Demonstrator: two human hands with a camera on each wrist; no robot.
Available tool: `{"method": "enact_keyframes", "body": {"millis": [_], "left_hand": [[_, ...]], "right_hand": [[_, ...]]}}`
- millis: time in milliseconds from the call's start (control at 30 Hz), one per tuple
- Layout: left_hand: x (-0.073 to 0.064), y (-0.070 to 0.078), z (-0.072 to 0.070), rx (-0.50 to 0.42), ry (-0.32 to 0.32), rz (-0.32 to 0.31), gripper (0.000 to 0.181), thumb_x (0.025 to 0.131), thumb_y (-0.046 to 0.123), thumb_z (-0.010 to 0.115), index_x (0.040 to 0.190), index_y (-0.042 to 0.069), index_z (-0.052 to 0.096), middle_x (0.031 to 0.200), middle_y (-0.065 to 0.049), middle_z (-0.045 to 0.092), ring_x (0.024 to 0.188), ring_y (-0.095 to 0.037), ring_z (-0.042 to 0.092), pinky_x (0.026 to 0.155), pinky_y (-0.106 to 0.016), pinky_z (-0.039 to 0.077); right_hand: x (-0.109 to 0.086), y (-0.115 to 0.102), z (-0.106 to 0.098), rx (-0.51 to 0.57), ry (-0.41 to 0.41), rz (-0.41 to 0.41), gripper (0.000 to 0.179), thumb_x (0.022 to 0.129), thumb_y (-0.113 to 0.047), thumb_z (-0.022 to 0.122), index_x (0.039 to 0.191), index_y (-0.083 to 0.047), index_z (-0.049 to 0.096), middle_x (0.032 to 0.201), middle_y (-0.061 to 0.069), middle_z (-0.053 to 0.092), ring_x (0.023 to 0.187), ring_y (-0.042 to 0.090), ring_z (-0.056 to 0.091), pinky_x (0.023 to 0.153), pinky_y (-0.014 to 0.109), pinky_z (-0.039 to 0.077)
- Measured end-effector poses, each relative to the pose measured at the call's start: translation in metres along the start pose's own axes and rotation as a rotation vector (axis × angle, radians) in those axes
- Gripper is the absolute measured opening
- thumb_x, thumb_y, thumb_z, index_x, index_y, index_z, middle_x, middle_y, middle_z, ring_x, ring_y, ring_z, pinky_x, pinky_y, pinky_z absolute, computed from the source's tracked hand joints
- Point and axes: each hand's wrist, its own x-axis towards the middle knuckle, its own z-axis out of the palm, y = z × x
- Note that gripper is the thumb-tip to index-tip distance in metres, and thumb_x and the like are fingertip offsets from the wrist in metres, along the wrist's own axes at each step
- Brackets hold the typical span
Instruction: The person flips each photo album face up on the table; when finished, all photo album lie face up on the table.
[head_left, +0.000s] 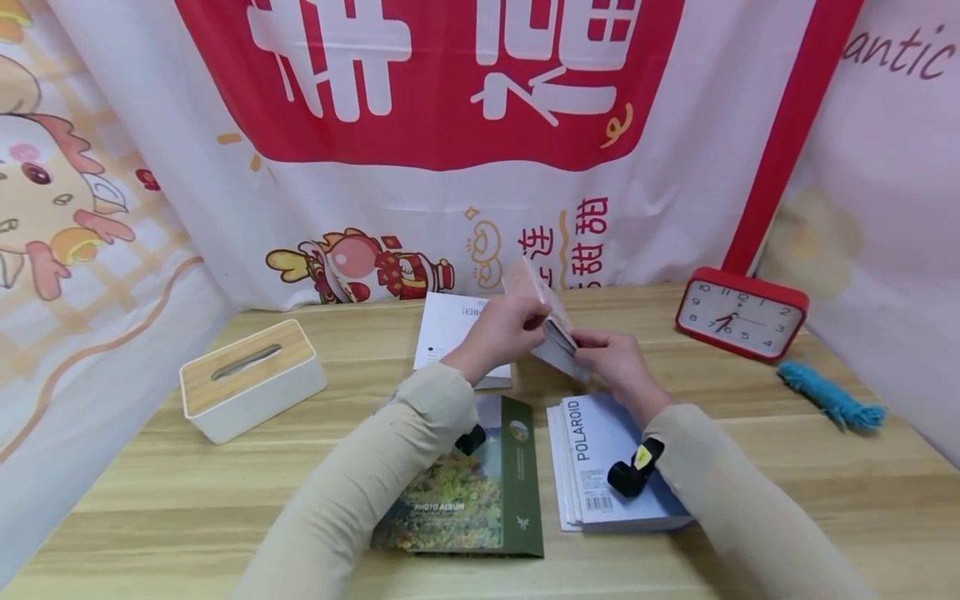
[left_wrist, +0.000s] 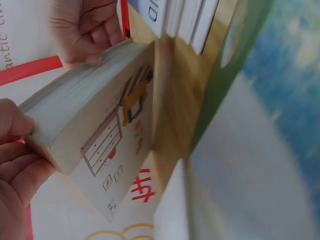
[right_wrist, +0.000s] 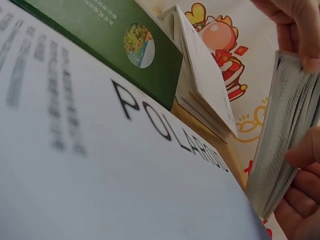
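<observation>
A thick book with a pale cover is held up, tilted, above the back of the table by both hands; small cartoon drawings are printed on its cover. My left hand pinches its upper end with thumb and fingers. Along the lower edge, my right hand grips it, the thumb against the page edges. Below the left forearm lies a green photo album, partly covered by the sleeve. A stack of white Polaroid albums lies under the right wrist. Behind the left hand is another white book.
A white tissue box with a wooden lid stands at the left. At the right are a red-framed clock and a bundle of blue yarn. A printed cloth hangs behind the wooden table.
</observation>
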Motion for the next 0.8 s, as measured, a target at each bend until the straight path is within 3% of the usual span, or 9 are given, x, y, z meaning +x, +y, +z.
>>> {"method": "enact_keyframes", "body": {"millis": [167, 300, 500, 633, 800], "left_hand": [[-0.008, -0.007, 0.012, -0.093, 0.029, -0.15, 0.034, 0.081, 0.007, 0.062, 0.114, 0.013, 0.066, 0.093, 0.001, 0.066, 0.081, -0.012, 0.055, 0.068, -0.021, 0.048], [-0.013, -0.013, 0.021, -0.19, 0.057, -0.27, 0.034, 0.08, 0.005, 0.063, 0.113, 0.014, 0.066, 0.103, 0.0, 0.066, 0.087, -0.012, 0.056, 0.072, -0.024, 0.049], [-0.014, -0.014, 0.03, -0.286, 0.104, -0.42, 0.034, 0.076, -0.001, 0.065, 0.106, 0.014, 0.069, 0.1, -0.003, 0.067, 0.089, -0.014, 0.056, 0.074, -0.026, 0.051], [-0.014, -0.011, 0.034, -0.316, 0.134, -0.488, 0.033, 0.073, -0.003, 0.065, 0.102, 0.012, 0.071, 0.093, -0.003, 0.066, 0.083, -0.014, 0.056, 0.067, -0.023, 0.049], [-0.015, -0.012, 0.039, -0.371, 0.132, -0.583, 0.028, 0.074, -0.002, 0.066, 0.096, 0.013, 0.072, 0.088, -0.001, 0.066, 0.069, -0.011, 0.058, 0.052, -0.019, 0.046]], "right_hand": [[-0.001, -0.004, -0.001, -0.016, 0.084, -0.021, 0.042, 0.082, -0.003, 0.061, 0.123, -0.006, 0.059, 0.124, 0.013, 0.059, 0.117, 0.023, 0.051, 0.097, 0.036, 0.044], [-0.002, -0.009, -0.002, -0.058, 0.108, 0.023, 0.044, 0.082, -0.006, 0.064, 0.125, -0.009, 0.058, 0.126, 0.01, 0.058, 0.121, 0.023, 0.049, 0.099, 0.037, 0.042], [-0.001, -0.014, -0.007, -0.134, 0.106, 0.102, 0.06, 0.079, -0.017, 0.071, 0.135, -0.015, 0.049, 0.136, 0.006, 0.05, 0.129, 0.024, 0.041, 0.105, 0.038, 0.037], [0.0, -0.013, -0.01, -0.121, 0.089, 0.132, 0.063, 0.078, -0.015, 0.072, 0.136, -0.015, 0.047, 0.139, 0.006, 0.047, 0.131, 0.025, 0.039, 0.105, 0.039, 0.037], [0.002, -0.009, -0.013, -0.056, 0.042, 0.157, 0.064, 0.078, 0.0, 0.068, 0.136, -0.014, 0.046, 0.141, 0.009, 0.045, 0.13, 0.027, 0.039, 0.106, 0.041, 0.036]]}}
